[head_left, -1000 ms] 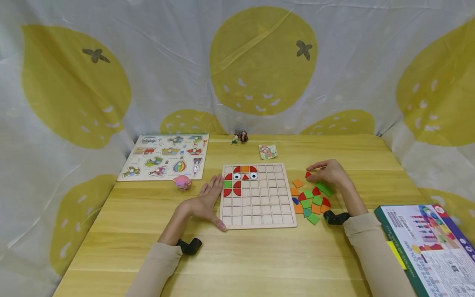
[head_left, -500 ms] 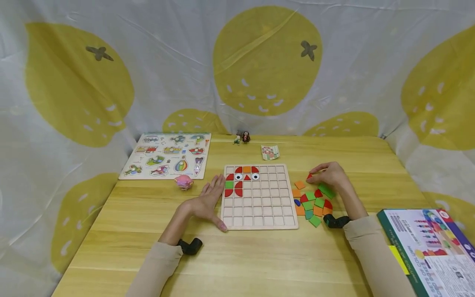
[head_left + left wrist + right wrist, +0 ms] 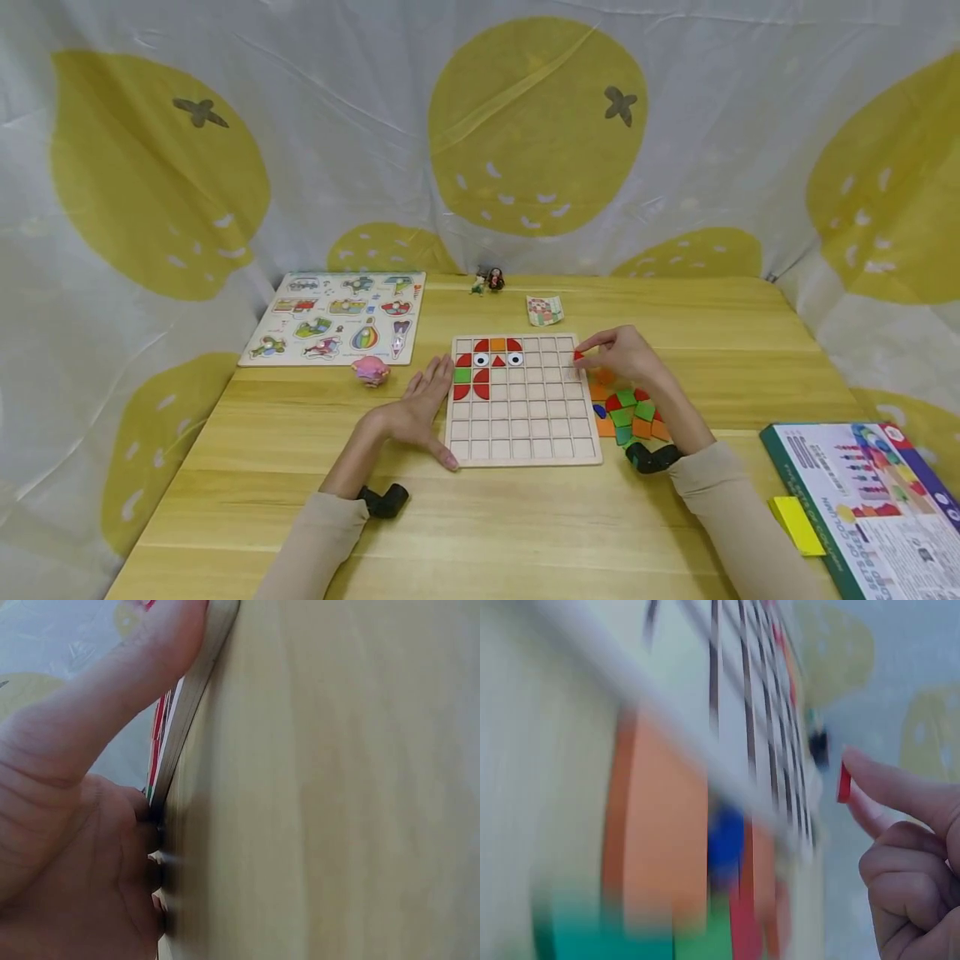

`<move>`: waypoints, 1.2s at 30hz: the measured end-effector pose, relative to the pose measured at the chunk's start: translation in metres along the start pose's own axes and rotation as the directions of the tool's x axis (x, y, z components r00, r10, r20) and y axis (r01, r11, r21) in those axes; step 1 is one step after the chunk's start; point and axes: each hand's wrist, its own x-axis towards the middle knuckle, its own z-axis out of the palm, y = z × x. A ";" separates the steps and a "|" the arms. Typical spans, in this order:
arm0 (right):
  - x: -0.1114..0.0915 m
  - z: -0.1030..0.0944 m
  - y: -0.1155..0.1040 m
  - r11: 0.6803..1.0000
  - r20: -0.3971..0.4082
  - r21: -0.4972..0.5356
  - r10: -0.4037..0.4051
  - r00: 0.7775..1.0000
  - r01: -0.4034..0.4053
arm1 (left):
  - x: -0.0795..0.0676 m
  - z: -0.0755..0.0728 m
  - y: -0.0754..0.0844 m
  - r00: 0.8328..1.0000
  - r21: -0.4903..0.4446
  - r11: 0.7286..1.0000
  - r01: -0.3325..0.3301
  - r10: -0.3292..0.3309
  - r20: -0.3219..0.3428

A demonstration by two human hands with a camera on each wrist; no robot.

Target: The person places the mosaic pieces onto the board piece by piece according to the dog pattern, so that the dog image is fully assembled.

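A wooden grid board (image 3: 525, 417) lies mid-table, with red, orange and green tiles and two eye tiles in its top-left cells. My left hand (image 3: 420, 406) lies flat on the table, its thumb (image 3: 142, 667) pressed against the board's left edge (image 3: 191, 697). My right hand (image 3: 618, 357) hovers over the board's right edge and pinches a small red tile (image 3: 578, 356) (image 3: 844, 782) between thumb and fingers. Below that hand a pile of loose coloured tiles (image 3: 628, 412) lies right of the board.
A picture peg puzzle (image 3: 335, 317) lies at the back left, with a pink toy (image 3: 371, 370) in front of it. Small figurines (image 3: 487, 279) and a patterned card (image 3: 543, 309) sit behind the board. A printed box (image 3: 873, 492) occupies the front right corner.
My right hand has lifted the red tile from beside the loose pile and carried it left to the board's right edge. The left hand has stayed put.
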 end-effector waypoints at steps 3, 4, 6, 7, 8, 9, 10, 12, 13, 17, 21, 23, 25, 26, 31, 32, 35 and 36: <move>0.005 0.033 -0.022 1.000 0.058 -0.014 -0.010 0.998 0.011 | 0.000 0.001 -0.001 1.000 0.000 1.000 -0.004 0.004 -0.005; 0.007 0.044 -0.029 1.000 0.063 -0.023 -0.016 0.998 0.018 | 0.000 0.001 -0.001 1.000 0.000 1.000 -0.005 0.005 -0.005; 0.011 0.062 -0.039 0.998 0.062 -0.045 -0.028 0.998 0.031 | 0.000 0.001 -0.001 1.000 0.005 1.000 -0.007 0.007 -0.012; 0.012 0.069 -0.041 0.998 0.057 -0.053 -0.036 0.998 0.039 | 0.000 0.001 -0.001 1.000 0.005 1.000 -0.009 0.009 -0.013; 0.014 0.075 -0.043 0.997 0.049 -0.059 -0.038 0.998 0.041 | 0.000 0.001 -0.001 1.000 0.008 1.000 -0.011 0.011 -0.014; 0.015 0.078 -0.044 0.996 0.037 -0.068 -0.047 0.998 0.050 | 0.000 0.001 0.000 1.000 0.011 1.000 -0.013 0.013 -0.015; 0.016 0.081 -0.045 0.996 0.023 -0.071 -0.047 0.999 0.049 | 0.000 0.001 0.000 1.000 0.011 1.000 -0.014 0.014 -0.014; 0.016 0.083 -0.044 0.995 0.004 -0.077 -0.055 0.998 0.056 | 0.000 0.001 0.001 1.000 0.012 1.000 -0.011 0.011 -0.013; 0.017 0.083 -0.043 0.996 -0.006 -0.077 -0.055 0.998 0.054 | 0.000 0.001 0.001 1.000 0.011 1.000 -0.011 0.011 -0.013; 0.018 0.083 -0.041 0.996 -0.024 -0.071 -0.047 0.999 0.045 | -0.001 0.000 0.002 1.000 0.010 1.000 -0.007 0.008 -0.015; 0.019 0.085 -0.042 0.997 -0.010 -0.055 -0.051 0.999 0.050 | -0.001 0.000 0.001 1.000 0.012 1.000 0.000 0.001 -0.012; 0.019 0.086 -0.042 0.997 -0.014 -0.054 -0.048 0.999 0.047 | -0.001 0.001 0.001 1.000 0.010 1.000 0.002 -0.002 -0.007; 0.019 0.086 -0.042 0.997 -0.021 -0.061 -0.048 0.999 0.047 | -0.001 0.001 0.001 1.000 0.003 1.000 0.006 -0.006 -0.007; 0.020 0.086 -0.042 0.997 -0.025 -0.066 -0.050 0.998 0.048 | 0.000 0.001 0.001 1.000 0.000 1.000 0.007 -0.007 -0.008; 0.020 0.083 -0.041 0.993 0.015 -0.080 -0.083 0.996 0.084 | 0.000 0.001 0.001 1.000 -0.004 1.000 0.016 -0.016 -0.003; 0.020 0.080 -0.040 0.992 0.038 -0.080 -0.096 0.995 0.099 | 0.000 0.001 0.001 1.000 -0.004 1.000 0.016 -0.016 -0.003; 0.015 0.062 -0.035 0.989 0.092 -0.073 -0.122 0.988 0.129 | 0.000 0.001 0.001 1.000 -0.009 1.000 0.017 -0.017 -0.005; 0.013 0.053 -0.032 0.988 0.095 -0.066 -0.130 0.987 0.136 | 0.000 0.001 0.001 1.000 -0.012 1.000 0.017 -0.017 -0.007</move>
